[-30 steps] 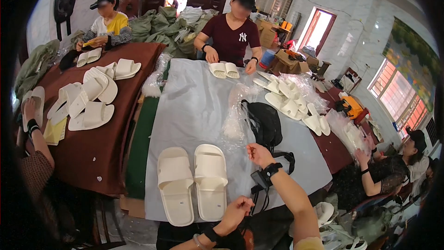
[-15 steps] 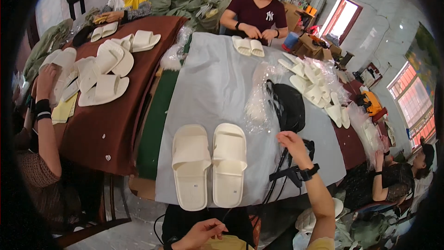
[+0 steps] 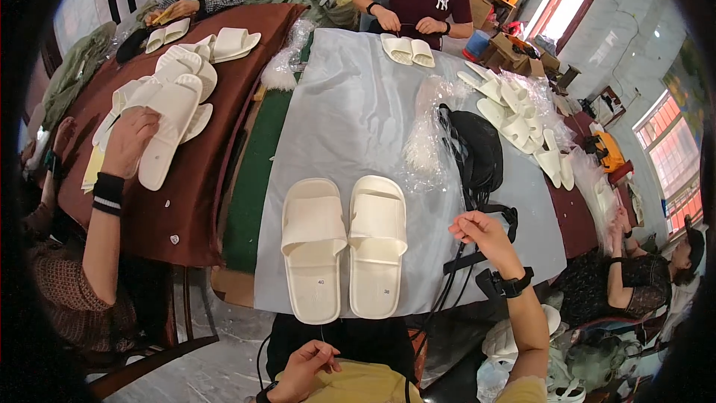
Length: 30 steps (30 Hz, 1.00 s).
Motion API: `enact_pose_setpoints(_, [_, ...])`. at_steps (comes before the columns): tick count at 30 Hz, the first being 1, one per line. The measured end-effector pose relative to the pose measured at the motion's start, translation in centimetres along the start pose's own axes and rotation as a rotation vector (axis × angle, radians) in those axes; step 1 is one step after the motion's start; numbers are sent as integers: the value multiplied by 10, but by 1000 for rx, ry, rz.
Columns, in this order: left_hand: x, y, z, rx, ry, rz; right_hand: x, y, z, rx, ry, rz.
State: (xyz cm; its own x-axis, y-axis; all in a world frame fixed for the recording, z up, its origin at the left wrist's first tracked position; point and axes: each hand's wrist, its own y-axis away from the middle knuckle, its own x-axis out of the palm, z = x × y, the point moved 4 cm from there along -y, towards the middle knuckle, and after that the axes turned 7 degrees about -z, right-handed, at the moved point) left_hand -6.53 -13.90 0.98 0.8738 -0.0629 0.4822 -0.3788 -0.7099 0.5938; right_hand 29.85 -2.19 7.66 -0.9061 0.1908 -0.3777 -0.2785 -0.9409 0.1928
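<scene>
Since half a second ago, left hand (image 3: 304,369) risen from the bottom edge to sit nearer the pair of white slippers (image 3: 345,245), right hand (image 3: 483,232) drawn slightly lower and farther right of that pair. Pair lying side by side, soles down, on the grey sheet over the table (image 3: 350,116), toes pointing away, heels at the near edge. Left hand just below the pair's heels, off the table edge, fingers loosely curled and spread, gripping nothing visible. Right hand to the right of the pair, raised, fingers pinched together as if on something thin; whether anything is held cannot be told. Black bag (image 3: 477,149) beyond the right hand, up and right of the pair, crumpled clear plastic (image 3: 431,145) touching its left side. Heap of white slippers (image 3: 518,116) farther right of the pair, past the bag. Second pair (image 3: 407,50) at the far end of the sheet, straight beyond the near pair, in front of a person in a dark red shirt (image 3: 424,0). Another person's hand (image 3: 130,138) well left of the pair, resting on a white slipper (image 3: 168,130) on the brown table (image 3: 209,179).
</scene>
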Motion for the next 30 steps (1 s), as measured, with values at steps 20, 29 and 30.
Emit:
enact_pose_setpoints(20, [57,-85,-4,-378,343,247,70,-85,26,-418,520,33])
enact_pose_setpoints(29, [70,-101,6,-363,336,284,83,-135,-5,-254,860,68])
enact_pose_setpoints(30, [68,-100,5,-370,312,272,87,-135,-9,-208,853,81])
